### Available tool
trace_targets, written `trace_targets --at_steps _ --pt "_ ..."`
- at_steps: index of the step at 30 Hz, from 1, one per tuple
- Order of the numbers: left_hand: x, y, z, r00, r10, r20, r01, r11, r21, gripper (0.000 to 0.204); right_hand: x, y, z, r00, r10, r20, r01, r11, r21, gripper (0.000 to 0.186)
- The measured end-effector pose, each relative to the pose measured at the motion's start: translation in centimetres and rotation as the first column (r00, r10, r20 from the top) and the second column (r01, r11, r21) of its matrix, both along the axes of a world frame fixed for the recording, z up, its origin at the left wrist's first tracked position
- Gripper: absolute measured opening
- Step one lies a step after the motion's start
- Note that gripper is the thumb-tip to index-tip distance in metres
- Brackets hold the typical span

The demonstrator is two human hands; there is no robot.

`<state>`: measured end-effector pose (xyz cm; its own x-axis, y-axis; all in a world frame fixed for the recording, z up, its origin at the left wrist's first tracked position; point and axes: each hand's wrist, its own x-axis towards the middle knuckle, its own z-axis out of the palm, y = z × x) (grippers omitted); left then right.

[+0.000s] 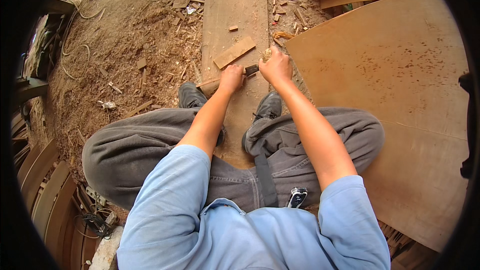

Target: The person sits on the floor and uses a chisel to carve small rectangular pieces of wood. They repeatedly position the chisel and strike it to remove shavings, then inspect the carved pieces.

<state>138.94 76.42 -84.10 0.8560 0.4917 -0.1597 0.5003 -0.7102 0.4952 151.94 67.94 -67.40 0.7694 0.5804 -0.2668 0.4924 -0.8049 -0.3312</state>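
Note:
Over a long wooden board (235, 5), my two hands are close together in front of my shoes. My left hand (232, 79) is closed around a short hand tool with a dark block-like part (251, 70), which sticks out toward the right hand. Closed fingers of my right hand (276, 68) grip a pale, rough-ended piece (266, 55); most of it is hidden, and I cannot tell whether it joins the dark part. A flat wooden strip (235, 52) lies slanted just beyond my left hand. Another wood piece (209, 86) shows beside that hand, near my left shoe.
A large, speckled wooden panel (380, 70) stretches along the right. Sawdust and wood scraps (142, 63) cover the ground at left, with a pale cord (80, 5) farther off. Curved wooden pieces (50, 195) stand at lower left. A small wood block (233, 28) sits on the board.

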Motion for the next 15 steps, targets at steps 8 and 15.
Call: trace_targets --at_steps 8,15 --pt "-1.6 0.2 -1.1 1.000 -0.007 0.016 0.006 0.999 0.034 0.015 0.3 -0.1 1.2 0.997 0.083 -0.004 -0.083 0.994 -0.069 0.058" --pt "-1.6 0.6 -1.1 0.998 -0.018 0.067 0.015 0.998 0.053 0.015 1.1 0.3 1.8 0.937 0.346 -0.051 -0.346 0.938 0.008 0.047"
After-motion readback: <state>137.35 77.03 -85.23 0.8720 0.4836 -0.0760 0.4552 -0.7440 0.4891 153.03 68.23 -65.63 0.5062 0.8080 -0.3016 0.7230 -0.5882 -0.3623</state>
